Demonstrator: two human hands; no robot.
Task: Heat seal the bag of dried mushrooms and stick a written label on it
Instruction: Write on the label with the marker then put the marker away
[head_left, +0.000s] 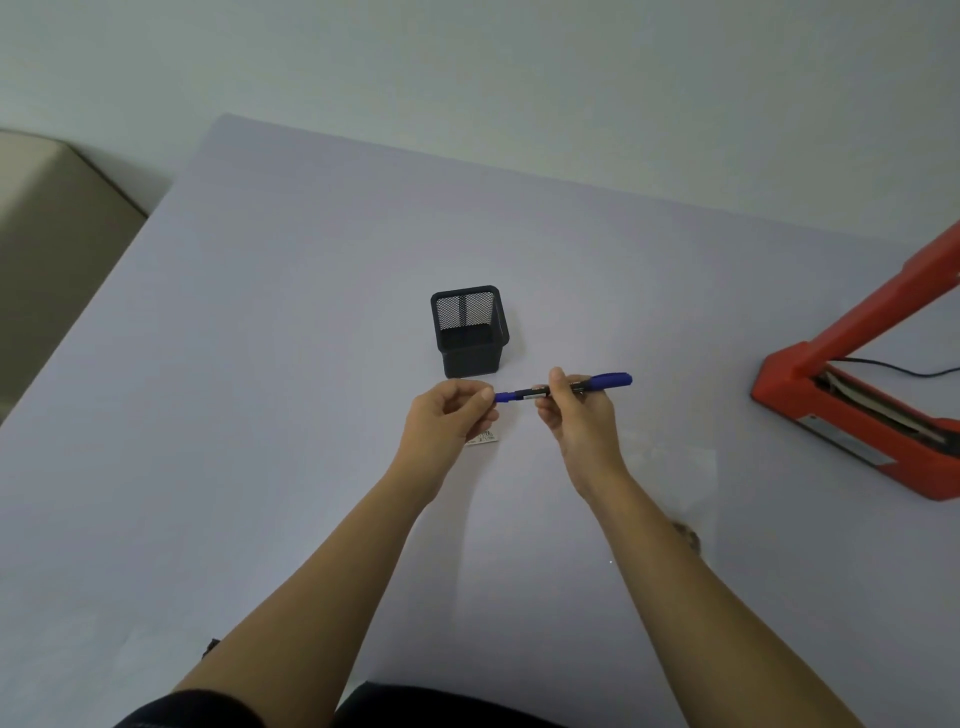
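Over the pale lilac table (260, 364), my right hand (582, 421) pinches the barrel of a blue-capped black marker pen (563, 388) while my left hand (447, 415) pinches its near cap. The clear plastic mushroom bag (670, 483) lies flat beside my right forearm, near the red heat sealer (852, 395).

A plain pale grey-green wall (467, 62) stands behind the wide, flat lavender-grey table (260, 364); a beige cushioned seat (47, 218) sits just beside its left edge.
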